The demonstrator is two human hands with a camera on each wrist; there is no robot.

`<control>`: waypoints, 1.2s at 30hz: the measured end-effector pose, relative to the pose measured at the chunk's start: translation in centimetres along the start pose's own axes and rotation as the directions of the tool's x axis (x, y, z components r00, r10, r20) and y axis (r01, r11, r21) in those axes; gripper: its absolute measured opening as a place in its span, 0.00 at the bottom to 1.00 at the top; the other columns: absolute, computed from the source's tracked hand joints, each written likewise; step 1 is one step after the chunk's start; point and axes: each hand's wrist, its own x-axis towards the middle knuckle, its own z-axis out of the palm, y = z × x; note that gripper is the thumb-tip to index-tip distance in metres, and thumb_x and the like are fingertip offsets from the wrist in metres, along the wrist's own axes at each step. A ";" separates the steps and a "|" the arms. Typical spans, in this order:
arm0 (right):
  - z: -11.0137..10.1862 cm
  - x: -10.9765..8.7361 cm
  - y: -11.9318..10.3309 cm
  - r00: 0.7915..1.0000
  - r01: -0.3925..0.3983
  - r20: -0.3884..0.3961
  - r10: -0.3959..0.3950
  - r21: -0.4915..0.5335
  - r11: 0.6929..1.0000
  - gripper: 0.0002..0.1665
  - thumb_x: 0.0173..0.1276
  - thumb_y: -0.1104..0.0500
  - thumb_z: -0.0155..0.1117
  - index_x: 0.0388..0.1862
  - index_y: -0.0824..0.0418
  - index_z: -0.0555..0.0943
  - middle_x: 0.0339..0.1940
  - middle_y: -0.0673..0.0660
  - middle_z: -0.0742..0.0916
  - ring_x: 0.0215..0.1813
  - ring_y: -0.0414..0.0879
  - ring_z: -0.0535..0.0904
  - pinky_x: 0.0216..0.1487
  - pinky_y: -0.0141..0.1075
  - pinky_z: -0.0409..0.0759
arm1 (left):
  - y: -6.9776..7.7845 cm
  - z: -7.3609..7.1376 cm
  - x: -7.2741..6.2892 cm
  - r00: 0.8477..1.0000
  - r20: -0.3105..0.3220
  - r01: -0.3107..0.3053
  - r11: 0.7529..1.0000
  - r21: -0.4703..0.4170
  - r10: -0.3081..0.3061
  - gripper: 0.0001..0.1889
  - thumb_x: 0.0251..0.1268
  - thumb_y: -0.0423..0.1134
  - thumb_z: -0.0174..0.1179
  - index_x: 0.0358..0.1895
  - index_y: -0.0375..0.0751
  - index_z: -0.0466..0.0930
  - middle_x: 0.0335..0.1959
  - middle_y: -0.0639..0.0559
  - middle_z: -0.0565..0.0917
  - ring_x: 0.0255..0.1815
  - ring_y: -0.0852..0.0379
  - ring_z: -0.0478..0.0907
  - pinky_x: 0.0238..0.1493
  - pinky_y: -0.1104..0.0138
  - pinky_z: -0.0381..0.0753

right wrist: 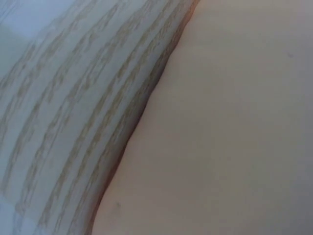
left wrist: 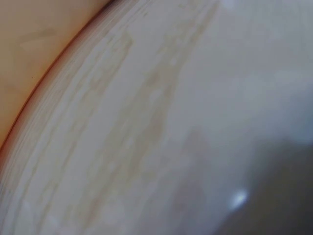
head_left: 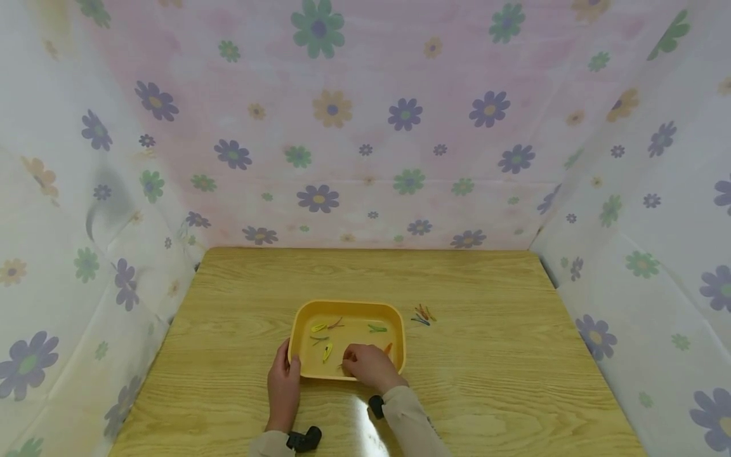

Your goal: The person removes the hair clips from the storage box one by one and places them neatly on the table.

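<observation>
In the head view, a shallow yellow tray (head_left: 349, 303) stands on the table. My left hand (head_left: 283, 388) grips its left wall near the front corner, thumb at the rim. My right hand (head_left: 370, 366) reaches over the front rim, fingers bent down and pinching a small thin hair clip (head_left: 341, 365), mostly hidden by the fingers. Around it in the tray lie yellow hair clips (head_left: 327, 353), a green hair clip (head_left: 377, 328), a reddish hair clip (head_left: 335, 323) and an orange hair clip (head_left: 388, 349). Both wrist views show mainly blurred skin and table.
Right of the tray, several more hair clips (head_left: 422, 313), blue, orange and yellowish, lie in a loose pile on the wood-grain table (head_left: 485, 355). Flower-patterned sheets (head_left: 365, 171) enclose the table at the back and both sides.
</observation>
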 end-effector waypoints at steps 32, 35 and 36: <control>-0.3 -0.3 -0.5 0.998 -0.052 -0.044 0.051 -0.031 0.998 0.10 0.63 0.54 0.55 0.22 0.50 0.77 0.18 0.41 0.76 0.18 0.37 0.68 0.19 0.30 0.67 | 0.1 -0.1 -0.2 1.000 -0.001 0.013 1.000 -0.016 -0.013 0.20 0.67 0.44 0.45 0.61 0.51 0.65 0.60 0.55 0.68 0.59 0.59 0.65 0.55 0.60 0.69; -0.2 -0.2 -0.5 0.997 -0.055 -0.052 0.054 -0.009 0.998 0.11 0.63 0.54 0.54 0.23 0.51 0.78 0.18 0.41 0.76 0.18 0.37 0.68 0.19 0.30 0.67 | 0.1 0.0 -0.1 1.000 -0.006 0.012 1.000 -0.013 -0.012 0.20 0.67 0.44 0.45 0.61 0.51 0.65 0.60 0.55 0.68 0.59 0.59 0.65 0.55 0.60 0.69; -0.2 -0.2 -0.5 0.997 -0.057 -0.054 0.057 0.005 0.998 0.11 0.64 0.54 0.53 0.23 0.51 0.78 0.18 0.41 0.77 0.18 0.37 0.68 0.18 0.31 0.68 | 0.1 0.0 -0.1 1.000 -0.007 0.012 1.000 -0.012 -0.012 0.20 0.66 0.43 0.45 0.61 0.51 0.65 0.60 0.54 0.68 0.59 0.58 0.65 0.55 0.60 0.69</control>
